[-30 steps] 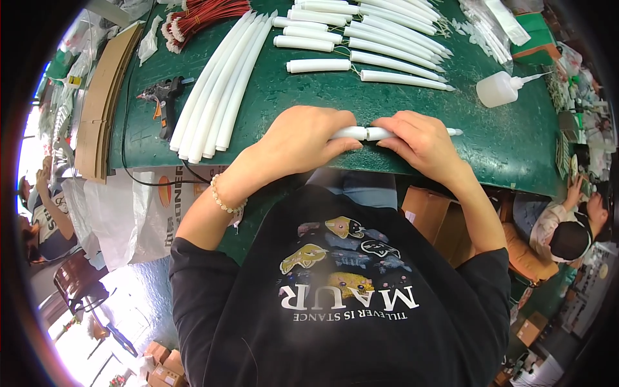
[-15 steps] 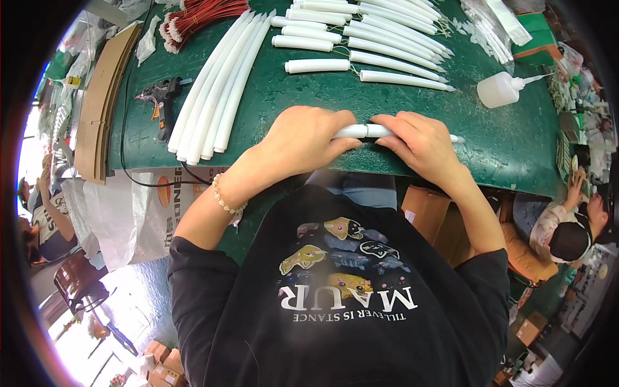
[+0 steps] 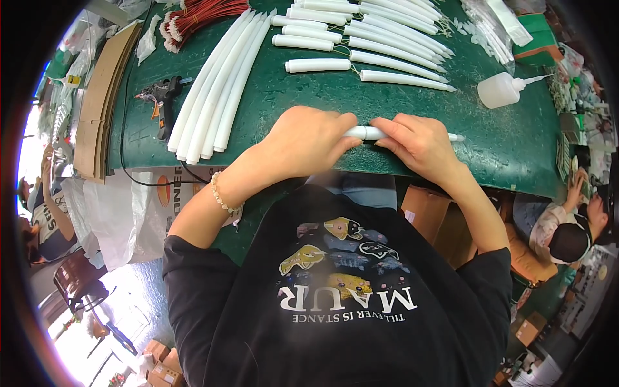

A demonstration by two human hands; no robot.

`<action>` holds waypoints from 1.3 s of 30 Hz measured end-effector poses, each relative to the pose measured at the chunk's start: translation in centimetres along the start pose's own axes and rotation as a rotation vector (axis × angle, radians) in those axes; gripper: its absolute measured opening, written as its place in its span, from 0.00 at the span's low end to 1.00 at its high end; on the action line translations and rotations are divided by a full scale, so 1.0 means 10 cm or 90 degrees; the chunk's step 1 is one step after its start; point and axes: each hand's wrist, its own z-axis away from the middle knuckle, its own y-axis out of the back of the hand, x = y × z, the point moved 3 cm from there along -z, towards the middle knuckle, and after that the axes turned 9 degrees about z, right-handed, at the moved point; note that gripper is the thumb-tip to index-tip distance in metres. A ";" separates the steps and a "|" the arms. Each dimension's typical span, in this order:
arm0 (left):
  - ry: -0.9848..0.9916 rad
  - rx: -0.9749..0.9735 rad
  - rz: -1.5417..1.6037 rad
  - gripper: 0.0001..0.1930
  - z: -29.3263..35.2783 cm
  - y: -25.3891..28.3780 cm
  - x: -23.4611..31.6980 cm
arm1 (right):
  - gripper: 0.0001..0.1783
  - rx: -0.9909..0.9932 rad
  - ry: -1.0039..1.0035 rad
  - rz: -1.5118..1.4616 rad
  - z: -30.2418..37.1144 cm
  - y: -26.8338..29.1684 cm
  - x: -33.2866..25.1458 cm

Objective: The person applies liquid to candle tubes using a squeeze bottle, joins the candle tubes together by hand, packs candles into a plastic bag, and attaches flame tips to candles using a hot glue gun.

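Note:
Near the table's front edge I hold a white taper candle [image 3: 367, 133] level, one hand on each part. My left hand [image 3: 308, 138] is closed round the thicker left part. My right hand [image 3: 419, 140] grips the slimmer part, whose pale tip sticks out to the right. A thin seam shows between my fingers, where the two parts meet; most of the candle is hidden in my hands. Farther back lie rows of short white candle bases [image 3: 317, 65] and tapered candle tops [image 3: 403, 80], some joined by thin wires.
Long white candles [image 3: 225, 90] lie to the left, beside a black glue gun [image 3: 165, 103] with a cable. Red wires [image 3: 203, 22] are bundled at the back. To the right is a white squeeze bottle [image 3: 500, 90] with a thin nozzle. Cardboard [image 3: 106, 103] lines the left edge.
The two parts of the candle sit closer together, and the gap at the seam has narrowed to a thin line. My left hand has shifted slightly right.

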 end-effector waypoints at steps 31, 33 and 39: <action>-0.084 -0.015 -0.025 0.13 -0.06 -0.08 -0.12 | 0.12 -0.072 0.083 -0.007 -0.24 0.00 0.05; -0.070 -0.019 -0.034 0.13 -0.04 -0.08 -0.10 | 0.13 -0.065 0.079 0.006 -0.25 0.00 0.06; -0.074 0.148 -0.050 0.12 0.10 -0.01 -0.03 | 0.18 0.036 0.048 0.121 -0.22 0.09 -0.13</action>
